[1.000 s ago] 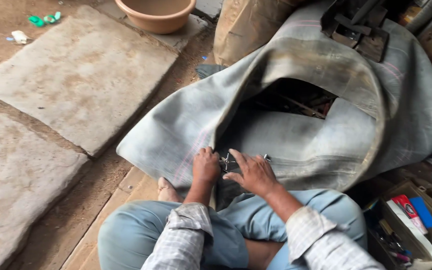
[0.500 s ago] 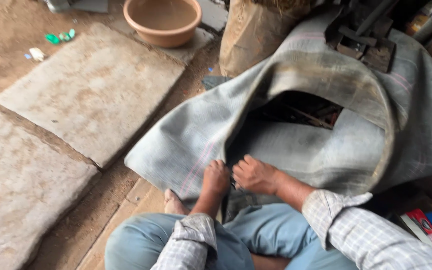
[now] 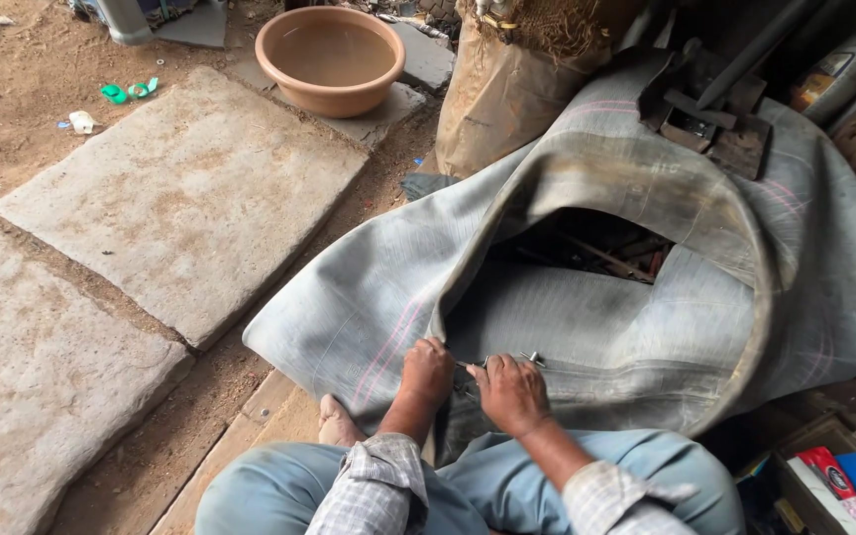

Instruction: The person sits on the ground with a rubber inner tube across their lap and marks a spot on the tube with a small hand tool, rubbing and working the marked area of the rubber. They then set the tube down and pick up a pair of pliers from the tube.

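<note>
A large grey rubber inner tube (image 3: 646,248) with faint pink stripes lies folded in front of me and over my lap. My left hand (image 3: 426,373) is closed on a fold of the tube at its near edge. My right hand (image 3: 510,392) is right beside it, fingers curled around a small metal tool (image 3: 530,358) whose tip pokes out above the knuckles against the rubber. Both hands nearly touch. What lies under the hands is hidden.
Flat stone slabs (image 3: 180,188) lie on the dirt to the left, with a tan plastic basin (image 3: 330,57) behind them. A brown sack (image 3: 507,89) stands behind the tube. Metal parts (image 3: 705,119) rest on the tube. A box of small items (image 3: 834,481) sits at right.
The view has tilted and shifted a little. My hands have stayed on the tube's near edge, the right hand drawing closer to the left.
</note>
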